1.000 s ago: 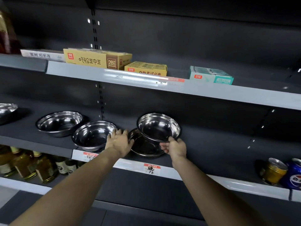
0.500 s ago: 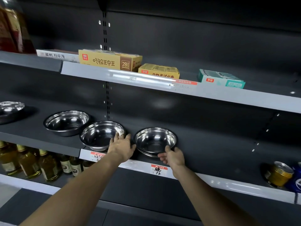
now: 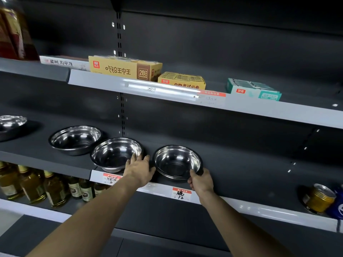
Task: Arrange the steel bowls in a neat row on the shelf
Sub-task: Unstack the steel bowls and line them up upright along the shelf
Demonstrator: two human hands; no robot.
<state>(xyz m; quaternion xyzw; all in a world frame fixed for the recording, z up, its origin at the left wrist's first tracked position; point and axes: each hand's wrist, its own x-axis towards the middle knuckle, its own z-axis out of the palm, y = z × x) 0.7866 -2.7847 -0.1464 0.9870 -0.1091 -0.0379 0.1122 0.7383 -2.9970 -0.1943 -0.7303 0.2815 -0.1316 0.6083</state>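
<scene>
- Four steel bowls stand on the dark middle shelf [image 3: 241, 164], all upright with their mouths up, running from the left edge of the frame toward its centre.
- The right bowl [image 3: 177, 162] sits near the shelf's front edge, with a second rim showing under it, so it seems nested in another bowl.
- The right hand [image 3: 201, 181] pinches that bowl's near rim, thumb over the edge and fingers curled below.
- The left hand [image 3: 140, 168] lies with fairly straight fingers between the two nearest bowls, fingertips against the rim of the centre bowl [image 3: 117, 154]; whether it also touches the right bowl I cannot tell.
- The back bowl [image 3: 76, 139] stands further left and deeper in, just beside the centre bowl.
- The far bowl [image 3: 12, 123] is cut off by the left edge, well apart from the others.
- A gold can [image 3: 320, 199] lies on its side at the lower right of the same shelf, next to a blue can [image 3: 338, 206] that is mostly out of frame.
- On the upper shelf: a white box [image 3: 65, 62] with Korean writing, a yellow box [image 3: 122, 68] marked "2B ERASER", a smaller yellow box [image 3: 182, 80] and a teal box [image 3: 254, 89].
- A price tag [image 3: 181, 193] below the right bowl bears handwritten "12"; another tag [image 3: 111, 178] is partly hidden by the left wrist.
- Bottles [image 3: 31, 184] of golden liquid fill the lower left shelf.
</scene>
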